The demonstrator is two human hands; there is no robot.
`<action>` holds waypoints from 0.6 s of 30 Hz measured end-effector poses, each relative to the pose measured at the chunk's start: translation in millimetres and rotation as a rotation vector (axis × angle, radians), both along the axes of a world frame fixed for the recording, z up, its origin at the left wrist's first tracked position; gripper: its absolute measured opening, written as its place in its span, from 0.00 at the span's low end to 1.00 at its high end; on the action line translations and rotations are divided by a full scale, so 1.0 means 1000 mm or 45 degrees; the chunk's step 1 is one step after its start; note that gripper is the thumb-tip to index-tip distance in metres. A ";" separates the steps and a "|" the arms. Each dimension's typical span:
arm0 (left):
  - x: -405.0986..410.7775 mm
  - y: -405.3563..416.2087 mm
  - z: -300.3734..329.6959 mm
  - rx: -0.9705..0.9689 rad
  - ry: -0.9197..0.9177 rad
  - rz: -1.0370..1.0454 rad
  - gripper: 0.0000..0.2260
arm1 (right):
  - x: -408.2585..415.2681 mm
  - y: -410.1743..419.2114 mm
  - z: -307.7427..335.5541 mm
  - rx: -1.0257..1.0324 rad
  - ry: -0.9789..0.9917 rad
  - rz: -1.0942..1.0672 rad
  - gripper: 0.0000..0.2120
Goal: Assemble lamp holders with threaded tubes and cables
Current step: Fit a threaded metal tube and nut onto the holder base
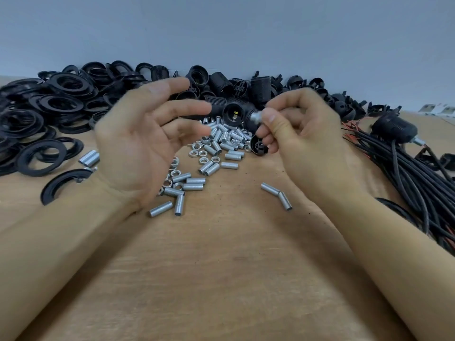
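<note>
On wooden surface (234, 254), cables (406, 173) lie right, tubes (221, 139) piled centre for easy reach. Left hand (138, 134) hovers, fingers released; right hand (300, 134) fingers pinch tube (256, 117), seemingly threading it into a holder.

We found rings (46, 107) left, threaded tubes (216, 141) centre, cables (408, 178) right, and lamp holders (246, 89) behind the tubes.
</note>
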State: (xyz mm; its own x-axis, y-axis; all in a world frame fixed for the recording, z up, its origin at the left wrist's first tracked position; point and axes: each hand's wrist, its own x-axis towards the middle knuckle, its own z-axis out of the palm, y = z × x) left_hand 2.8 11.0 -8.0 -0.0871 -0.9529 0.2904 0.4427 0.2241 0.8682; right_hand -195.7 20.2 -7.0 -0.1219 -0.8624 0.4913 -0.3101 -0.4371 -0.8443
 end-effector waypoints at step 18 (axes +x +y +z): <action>-0.003 -0.001 -0.019 -0.749 -1.394 0.599 0.06 | -0.019 -0.018 -0.014 0.107 0.388 -0.310 0.03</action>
State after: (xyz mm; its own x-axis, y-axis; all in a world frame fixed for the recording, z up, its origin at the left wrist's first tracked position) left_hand -0.5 10.4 -27.3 -0.2374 -0.7140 0.6587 -0.6408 0.6247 0.4462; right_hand -215.0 2.4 -20.9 -0.1873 -0.8648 0.4658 -0.6383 -0.2534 -0.7269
